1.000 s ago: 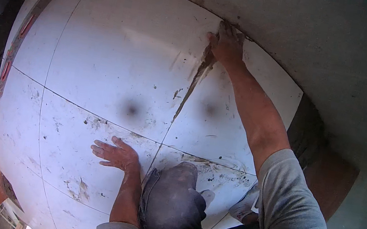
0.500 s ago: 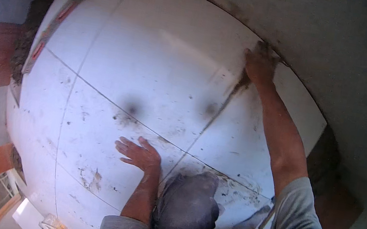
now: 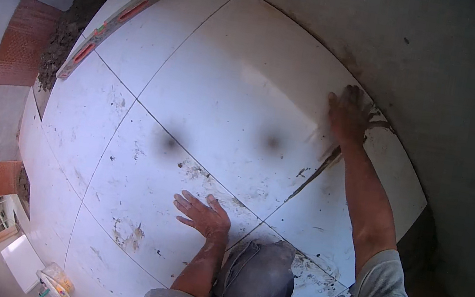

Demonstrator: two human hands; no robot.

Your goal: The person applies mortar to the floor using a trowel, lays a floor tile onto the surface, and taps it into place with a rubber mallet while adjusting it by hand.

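White floor tiles [image 3: 252, 57] spread before me, smeared with mud and split by thin dark joints. My right hand [image 3: 349, 118] is at the far right, near the wall edge, fingers spread over the tiles beside a joint. Wet dark mortar [image 3: 317, 172] streaks that joint just below the hand, and dark smears show by the fingers. Nothing is visible in its grasp, though its underside is hidden. My left hand [image 3: 202, 214] rests open, palm down, on a tile left of my knee [image 3: 257, 276]. It holds nothing.
A spirit level [image 3: 121, 24] with red-edged windows lies across the far-left tiles. Rough mortar [image 3: 73, 29] and reddish tiles [image 3: 25, 43] lie beyond it. A grey wall [image 3: 446, 88] bounds the right. At the lower left are a white board [image 3: 22, 262] and a plastic container [image 3: 56, 281].
The view has shifted, so the tiles and level appear farther right. My right hand stays by the wall edge, its fingers now more spread. My left hand remains flat on the tile.
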